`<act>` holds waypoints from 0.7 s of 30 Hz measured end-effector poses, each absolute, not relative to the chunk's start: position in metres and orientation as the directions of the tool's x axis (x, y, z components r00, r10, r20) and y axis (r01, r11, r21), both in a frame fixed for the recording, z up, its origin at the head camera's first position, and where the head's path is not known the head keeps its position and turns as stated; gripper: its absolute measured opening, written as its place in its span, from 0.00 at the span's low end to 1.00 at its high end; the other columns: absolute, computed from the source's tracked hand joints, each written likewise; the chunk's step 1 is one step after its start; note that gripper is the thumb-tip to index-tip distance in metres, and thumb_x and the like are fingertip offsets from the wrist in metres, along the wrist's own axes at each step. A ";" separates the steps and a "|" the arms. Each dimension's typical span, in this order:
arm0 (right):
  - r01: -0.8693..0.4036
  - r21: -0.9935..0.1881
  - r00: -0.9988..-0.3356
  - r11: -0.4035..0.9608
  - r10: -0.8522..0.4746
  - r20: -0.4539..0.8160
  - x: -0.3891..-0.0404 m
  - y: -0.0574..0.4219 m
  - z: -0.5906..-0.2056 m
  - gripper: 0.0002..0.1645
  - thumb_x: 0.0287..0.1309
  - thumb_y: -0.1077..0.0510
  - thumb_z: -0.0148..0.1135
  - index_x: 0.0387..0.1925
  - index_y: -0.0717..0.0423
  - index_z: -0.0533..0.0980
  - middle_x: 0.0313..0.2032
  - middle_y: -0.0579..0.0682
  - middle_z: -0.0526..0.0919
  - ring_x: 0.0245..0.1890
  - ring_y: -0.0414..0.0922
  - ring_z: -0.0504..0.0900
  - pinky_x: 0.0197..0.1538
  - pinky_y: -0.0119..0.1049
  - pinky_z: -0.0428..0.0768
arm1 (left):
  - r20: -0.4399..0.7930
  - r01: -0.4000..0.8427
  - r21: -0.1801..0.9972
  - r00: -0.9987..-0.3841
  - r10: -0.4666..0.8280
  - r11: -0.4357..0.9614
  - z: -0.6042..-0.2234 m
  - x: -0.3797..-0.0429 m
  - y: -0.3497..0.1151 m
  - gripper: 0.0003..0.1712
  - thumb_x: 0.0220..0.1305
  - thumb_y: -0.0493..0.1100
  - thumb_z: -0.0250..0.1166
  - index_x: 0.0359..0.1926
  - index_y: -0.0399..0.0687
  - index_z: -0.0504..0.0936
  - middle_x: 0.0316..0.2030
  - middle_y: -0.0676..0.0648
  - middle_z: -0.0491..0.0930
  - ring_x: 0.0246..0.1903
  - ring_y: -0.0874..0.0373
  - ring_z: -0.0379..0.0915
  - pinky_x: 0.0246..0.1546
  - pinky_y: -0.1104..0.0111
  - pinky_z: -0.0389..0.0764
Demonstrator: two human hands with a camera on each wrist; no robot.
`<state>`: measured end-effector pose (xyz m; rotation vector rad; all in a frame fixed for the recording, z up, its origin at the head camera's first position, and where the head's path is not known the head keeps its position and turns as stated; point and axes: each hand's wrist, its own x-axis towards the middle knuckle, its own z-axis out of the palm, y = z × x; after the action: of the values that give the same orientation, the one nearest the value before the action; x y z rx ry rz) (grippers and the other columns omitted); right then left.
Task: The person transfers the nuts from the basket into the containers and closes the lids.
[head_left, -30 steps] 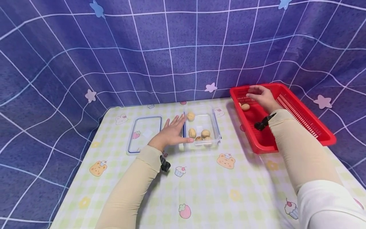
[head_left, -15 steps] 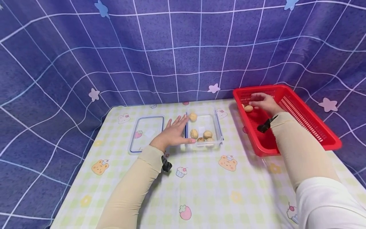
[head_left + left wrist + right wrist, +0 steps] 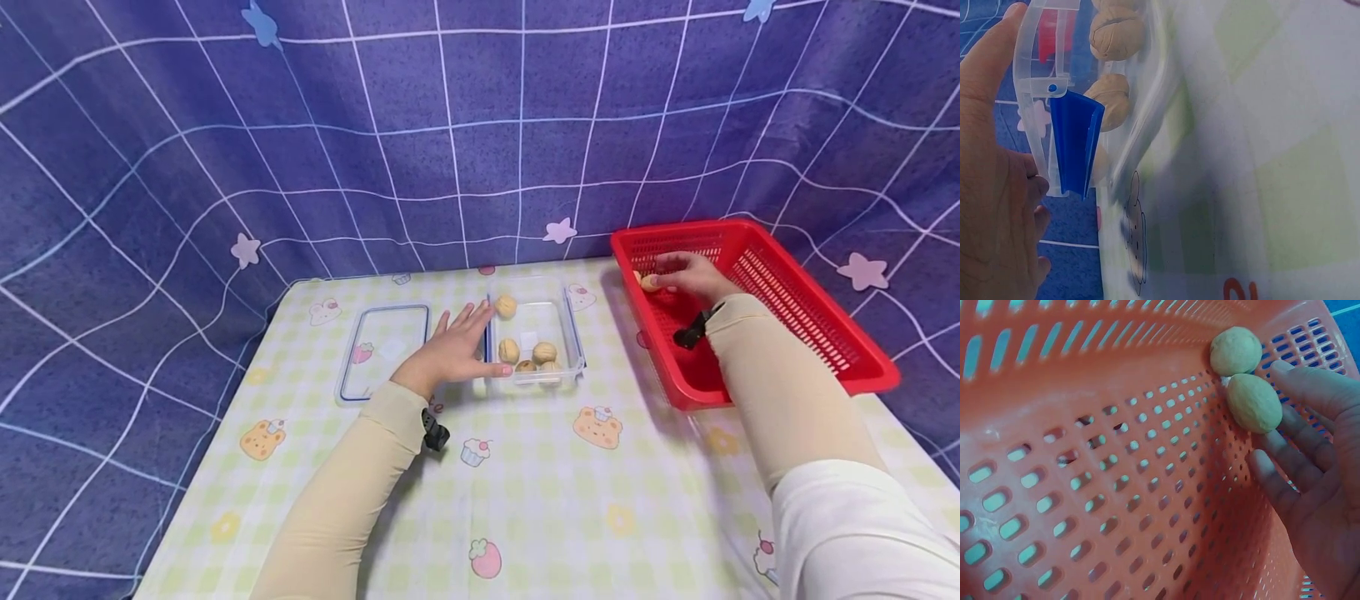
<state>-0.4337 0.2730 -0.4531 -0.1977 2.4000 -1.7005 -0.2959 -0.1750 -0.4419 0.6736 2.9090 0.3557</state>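
Observation:
My left hand (image 3: 452, 354) lies with spread fingers along the left side of a clear plastic container (image 3: 553, 377); a blue clip (image 3: 1075, 144) on that side shows in the left wrist view. Several walnuts (image 3: 544, 352) lie inside the container. My right hand (image 3: 693, 277) reaches down into a red plastic basket (image 3: 671, 367). In the right wrist view its fingers lie around one walnut (image 3: 1254, 404), thumb on one side and fingers on the other, not closed tightly. A second walnut (image 3: 1235, 351) sits beside it in the basket's corner.
A clear lid with a blue seal (image 3: 384, 350) lies flat on the tablecloth (image 3: 555, 500), left of the container. Behind the table hangs a blue grid-patterned curtain (image 3: 420, 158). The basket's raised walls surround my right hand.
My right hand has lowered into the basket and come up to the nearer walnut. My left hand stays by the container. The whole view shifted slightly.

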 end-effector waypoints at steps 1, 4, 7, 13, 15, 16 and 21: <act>0.014 -0.943 -0.971 0.333 -0.221 -0.092 -0.435 0.273 -0.455 0.37 0.64 0.66 0.65 0.69 0.72 0.61 0.53 0.56 0.77 0.37 0.33 0.78 0.46 0.33 0.82 | -0.079 0.417 0.258 -0.890 0.449 0.872 -0.442 -0.296 -0.175 0.70 0.54 0.84 0.56 0.82 0.49 0.40 0.81 0.47 0.36 0.79 0.51 0.27 0.75 0.44 0.29; 0.028 -0.939 -0.967 0.342 -0.229 -0.112 -0.438 0.274 -0.459 0.37 0.63 0.65 0.67 0.69 0.71 0.62 0.50 0.53 0.80 0.38 0.34 0.79 0.47 0.34 0.82 | -0.080 0.423 0.249 -0.888 0.454 0.871 -0.441 -0.296 -0.175 0.70 0.54 0.84 0.56 0.82 0.48 0.41 0.81 0.46 0.37 0.79 0.50 0.28 0.75 0.43 0.31; 0.032 -0.942 -0.967 0.335 -0.229 -0.114 -0.440 0.274 -0.463 0.35 0.62 0.65 0.68 0.67 0.71 0.64 0.46 0.49 0.84 0.37 0.33 0.80 0.45 0.33 0.81 | -0.081 0.423 0.244 -0.888 0.453 0.873 -0.442 -0.295 -0.175 0.70 0.54 0.84 0.56 0.82 0.48 0.41 0.81 0.46 0.37 0.79 0.50 0.28 0.75 0.42 0.33; -0.001 -0.924 -0.972 0.382 -0.218 -0.089 -0.439 0.272 -0.464 0.32 0.62 0.65 0.68 0.63 0.73 0.67 0.47 0.51 0.82 0.37 0.31 0.77 0.43 0.27 0.78 | -0.081 0.417 0.243 -0.891 0.447 0.876 -0.443 -0.295 -0.175 0.69 0.54 0.84 0.56 0.82 0.48 0.40 0.81 0.47 0.37 0.79 0.50 0.28 0.75 0.42 0.32; -0.022 -0.908 -0.973 0.419 -0.217 -0.077 -0.438 0.271 -0.464 0.31 0.63 0.64 0.68 0.63 0.74 0.68 0.49 0.55 0.81 0.37 0.30 0.76 0.43 0.25 0.78 | -0.079 0.418 0.243 -0.891 0.447 0.876 -0.443 -0.295 -0.175 0.69 0.54 0.84 0.55 0.82 0.49 0.40 0.81 0.47 0.37 0.79 0.50 0.28 0.75 0.42 0.32; -0.032 -0.898 -0.973 0.439 -0.219 -0.073 -0.438 0.271 -0.463 0.32 0.63 0.63 0.68 0.63 0.74 0.67 0.50 0.57 0.80 0.37 0.30 0.76 0.42 0.25 0.78 | -0.075 0.419 0.243 -0.891 0.447 0.875 -0.443 -0.295 -0.175 0.69 0.54 0.84 0.56 0.82 0.49 0.41 0.81 0.47 0.37 0.79 0.51 0.28 0.75 0.42 0.33; -0.048 -0.873 -0.969 0.486 -0.233 -0.076 -0.440 0.270 -0.462 0.31 0.63 0.63 0.68 0.62 0.74 0.67 0.48 0.58 0.79 0.36 0.31 0.75 0.40 0.24 0.77 | -0.067 0.418 0.241 -0.893 0.444 0.876 -0.443 -0.297 -0.175 0.69 0.54 0.83 0.56 0.82 0.49 0.41 0.81 0.47 0.37 0.79 0.51 0.28 0.75 0.42 0.32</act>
<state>-0.4403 0.2701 -0.4621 -0.2439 2.5444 -1.4854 -0.2966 -0.1748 -0.4431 0.6748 2.9255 0.3357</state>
